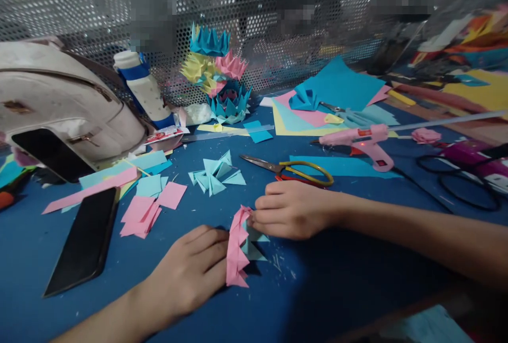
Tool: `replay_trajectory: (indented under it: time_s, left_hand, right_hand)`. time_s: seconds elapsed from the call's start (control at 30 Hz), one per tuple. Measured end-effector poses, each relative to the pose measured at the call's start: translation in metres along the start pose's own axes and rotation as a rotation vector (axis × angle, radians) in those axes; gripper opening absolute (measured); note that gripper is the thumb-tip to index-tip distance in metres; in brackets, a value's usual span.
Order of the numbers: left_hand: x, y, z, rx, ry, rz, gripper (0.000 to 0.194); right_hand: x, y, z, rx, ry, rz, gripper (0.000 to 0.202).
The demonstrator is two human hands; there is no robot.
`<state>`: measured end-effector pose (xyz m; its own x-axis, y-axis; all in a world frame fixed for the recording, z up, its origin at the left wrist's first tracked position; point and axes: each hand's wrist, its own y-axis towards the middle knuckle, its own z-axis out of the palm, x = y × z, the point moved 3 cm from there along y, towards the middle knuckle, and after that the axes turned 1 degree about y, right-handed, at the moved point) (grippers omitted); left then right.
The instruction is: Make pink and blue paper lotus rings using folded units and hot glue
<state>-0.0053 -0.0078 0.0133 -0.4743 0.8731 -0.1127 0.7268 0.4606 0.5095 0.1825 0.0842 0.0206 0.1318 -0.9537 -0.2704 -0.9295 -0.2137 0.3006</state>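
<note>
A folded paper piece (pixel 238 253), a pink pointed strip with light blue points along its right side, stands on the blue table between my hands. My left hand (pixel 190 269) is closed on its left side, the fingertips hidden behind the pink paper. From the right, my right hand (pixel 297 210) pinches the upper end of the same piece. Just beyond lies a loose cluster of folded light blue paper triangles (pixel 216 175). Scissors (pixel 293 169) with yellow and red handles rest above my right hand. Pink paper squares (pixel 145 213) lie to the left.
A pink glue gun (pixel 359 142) with a trailing cable lies at right. At left are a phone (pixel 85 242), a second phone (pixel 53 153), a pale backpack (pixel 67 89) and a bottle (pixel 143 89). Finished paper flowers (pixel 230 102) stand by the perforated metal screen (pixel 254 20). Coloured sheets (pixel 341 83) are behind.
</note>
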Motion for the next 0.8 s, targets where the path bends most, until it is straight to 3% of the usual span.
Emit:
replay_trajectory:
  time_s: [0.27, 0.4, 0.5, 0.67, 0.8]
  left_hand:
    - [0.003, -0.004, 0.003, 0.047, -0.054, -0.067, 0.030]
    - [0.004, -0.002, 0.002, 0.049, -0.055, -0.069, 0.033]
    - [0.002, -0.003, 0.001, 0.052, -0.087, -0.052, 0.034]
    - [-0.001, -0.003, 0.001, 0.034, -0.040, -0.030, 0.034]
    - [0.000, -0.005, 0.002, 0.035, -0.040, -0.006, 0.032]
  right_hand:
    - [-0.008, 0.003, -0.003, 0.150, 0.129, 0.090, 0.021]
    - [-0.011, 0.004, -0.022, 0.168, 0.426, 0.194, 0.015]
    - [-0.017, -0.010, -0.041, 0.199, 0.598, 0.414, 0.018]
    - [-0.029, -0.071, -0.044, 0.204, 0.157, 0.995, 0.032]
    - [-0.022, -0.095, -0.022, 0.265, 0.122, 1.087, 0.037]
